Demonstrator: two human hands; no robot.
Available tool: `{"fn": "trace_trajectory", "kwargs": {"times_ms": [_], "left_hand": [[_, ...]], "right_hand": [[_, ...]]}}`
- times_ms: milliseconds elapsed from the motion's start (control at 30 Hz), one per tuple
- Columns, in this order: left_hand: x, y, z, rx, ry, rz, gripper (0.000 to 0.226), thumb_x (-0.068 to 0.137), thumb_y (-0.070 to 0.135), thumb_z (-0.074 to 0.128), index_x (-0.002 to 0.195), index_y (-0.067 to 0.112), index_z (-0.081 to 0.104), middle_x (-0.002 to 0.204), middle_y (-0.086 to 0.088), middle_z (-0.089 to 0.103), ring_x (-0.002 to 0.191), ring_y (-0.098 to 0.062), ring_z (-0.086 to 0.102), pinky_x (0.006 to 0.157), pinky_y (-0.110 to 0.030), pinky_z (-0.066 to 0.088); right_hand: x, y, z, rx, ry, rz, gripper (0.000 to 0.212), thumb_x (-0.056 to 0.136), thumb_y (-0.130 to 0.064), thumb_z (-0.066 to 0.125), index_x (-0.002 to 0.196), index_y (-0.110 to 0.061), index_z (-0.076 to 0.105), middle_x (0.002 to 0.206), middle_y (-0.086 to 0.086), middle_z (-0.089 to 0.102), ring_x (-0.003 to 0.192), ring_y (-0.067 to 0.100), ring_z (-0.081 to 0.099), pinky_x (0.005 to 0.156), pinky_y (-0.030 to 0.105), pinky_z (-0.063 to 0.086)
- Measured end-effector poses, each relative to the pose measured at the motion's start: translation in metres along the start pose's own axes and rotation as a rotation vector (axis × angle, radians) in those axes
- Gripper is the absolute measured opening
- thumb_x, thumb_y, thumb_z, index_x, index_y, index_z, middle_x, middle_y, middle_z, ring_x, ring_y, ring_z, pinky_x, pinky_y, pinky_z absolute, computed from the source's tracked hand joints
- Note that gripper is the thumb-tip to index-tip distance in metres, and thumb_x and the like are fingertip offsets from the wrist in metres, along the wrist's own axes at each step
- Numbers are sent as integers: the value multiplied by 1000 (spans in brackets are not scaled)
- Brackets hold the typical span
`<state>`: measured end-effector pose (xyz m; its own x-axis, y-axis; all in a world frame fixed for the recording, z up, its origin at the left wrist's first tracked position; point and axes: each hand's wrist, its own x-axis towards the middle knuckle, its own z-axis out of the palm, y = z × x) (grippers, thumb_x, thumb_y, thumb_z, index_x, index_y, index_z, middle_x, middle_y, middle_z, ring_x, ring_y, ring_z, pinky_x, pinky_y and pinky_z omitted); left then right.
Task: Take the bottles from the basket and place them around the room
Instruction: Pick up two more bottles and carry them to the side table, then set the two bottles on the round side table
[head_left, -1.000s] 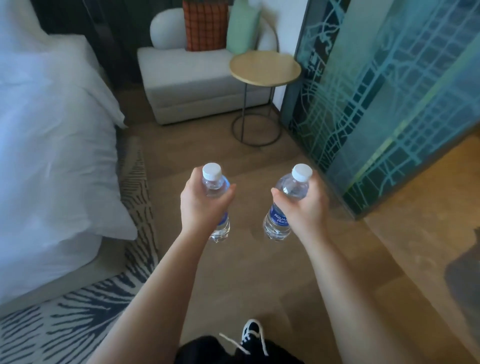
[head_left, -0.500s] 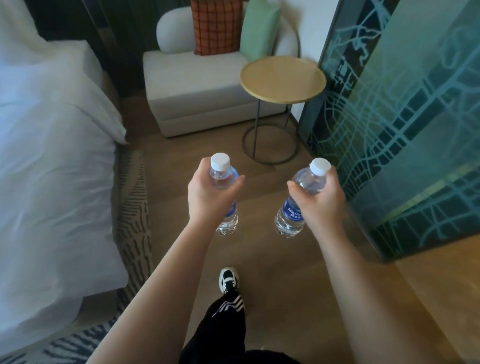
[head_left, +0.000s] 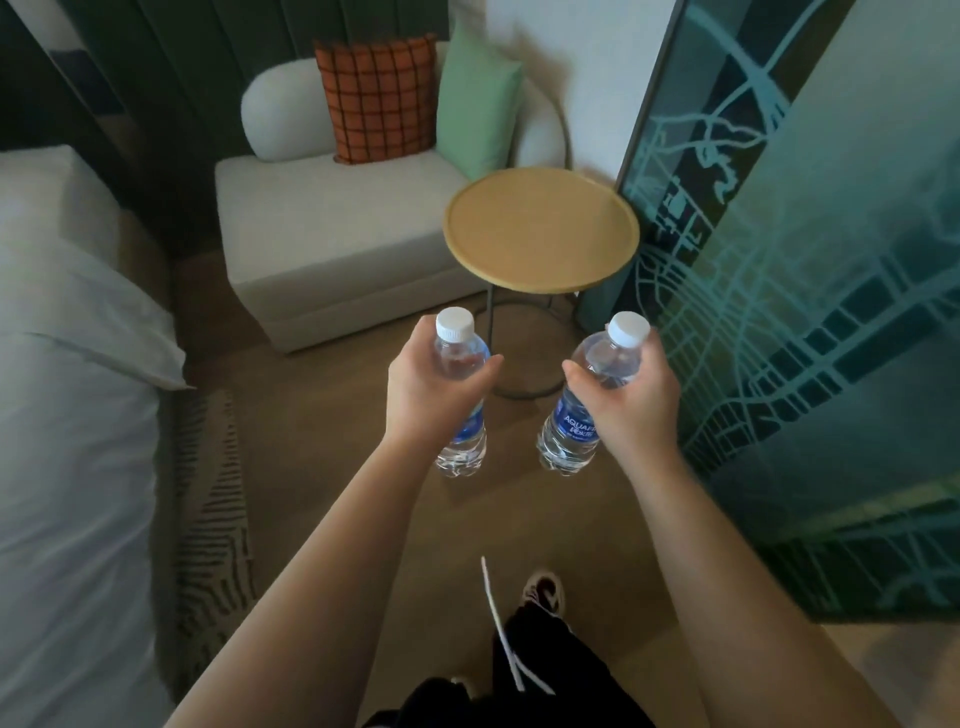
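Near the centre of the frame, the left hand (head_left: 423, 395) is wrapped around a clear plastic water bottle with a white screw cap and blue label (head_left: 461, 395), held in the air above the wooden floor (head_left: 322, 467). This left bottle stands close to upright, its long axis running top to bottom in the frame, cap uppermost; its label is mostly hidden by the fingers and cannot be read. Just to its right, apart from it, the right hand (head_left: 631, 402) grips a second clear plastic water bottle with a white cap (head_left: 589, 402), tilted so its cap leans toward the upper right and its base toward the lower left. Its blue label reads "AQUAF" in white letters before the hand covers the rest; smaller print below is blurred. Above both bottles, in the upper middle of the frame, stands a round tan wooden surface on a thin dark metal frame (head_left: 543, 228), beside a pale upholstered armchair (head_left: 332, 228).
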<state>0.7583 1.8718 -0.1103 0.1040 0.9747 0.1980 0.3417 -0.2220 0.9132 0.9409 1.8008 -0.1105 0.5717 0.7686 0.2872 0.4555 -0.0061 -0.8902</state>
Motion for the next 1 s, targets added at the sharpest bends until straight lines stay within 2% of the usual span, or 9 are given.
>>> {"fn": "trace_trajectory", "kwargs": {"times_ms": [67,167,300,333,433,500,733,867,1000], "left_hand": [[37,-8,17,-8,-15,-1,31,67,42,78,80,40,50,80,26,62,75,4,62,61,-8,44],[98,-19,43,-14,-33,-10,31,66,45,76,81,40,50,79,27,62,75,4,61,61,-9,44],[193,-25,89,-17,-47,-9,31,67,42,79,85,38,53,79,26,64,76,4,63,63,-11,47],[217,-24,101,-9,-46,-13,32,68,40,80,87,36,55,80,23,65,77,2,64,66,-14,50],[285,-18,136,16,-59,-23,38,67,42,80,92,25,57,83,10,67,81,-9,67,74,-36,57],[325,-14,156,12,-75,-21,44,66,45,78,94,20,56,83,6,67,82,-15,68,76,-43,57],[438,-18,211,33,-145,-16,49,64,53,76,100,27,56,88,10,66,85,-10,67,78,-41,59],[501,-33,240,36,-206,-22,47,67,44,81,102,24,57,91,7,67,85,-12,67,79,-41,58],[569,-49,268,34,-306,-12,40,68,41,81,95,22,58,85,5,67,81,-12,66,75,-40,57]], "right_hand": [[37,12,15,-4,-10,7,41,64,-44,74,96,-41,49,88,-17,62,85,-8,58,69,3,39],[100,33,40,16,-17,39,41,62,-48,73,97,-41,51,91,-14,64,86,-3,61,70,11,43],[199,57,69,39,-33,11,38,64,-43,75,90,-50,49,88,-30,61,84,-11,58,67,2,40],[225,61,75,40,-40,3,37,64,-42,75,89,-48,49,87,-31,61,83,-11,58,67,1,39],[297,73,90,34,-60,-4,38,63,-43,75,91,-40,49,84,-20,62,81,-9,59,67,2,39],[338,81,98,32,-56,-1,40,62,-44,74,91,-39,48,83,-17,62,79,-9,59,66,2,39],[442,113,125,5,-57,78,39,65,-41,74,94,-35,49,84,-16,61,81,-10,58,64,2,40],[491,129,143,-7,-29,154,39,66,-42,76,96,-38,51,88,-15,62,83,-6,60,66,12,43],[535,148,170,-1,77,239,37,63,-46,72,92,-51,50,91,-30,60,84,-10,59,65,13,42]]}}
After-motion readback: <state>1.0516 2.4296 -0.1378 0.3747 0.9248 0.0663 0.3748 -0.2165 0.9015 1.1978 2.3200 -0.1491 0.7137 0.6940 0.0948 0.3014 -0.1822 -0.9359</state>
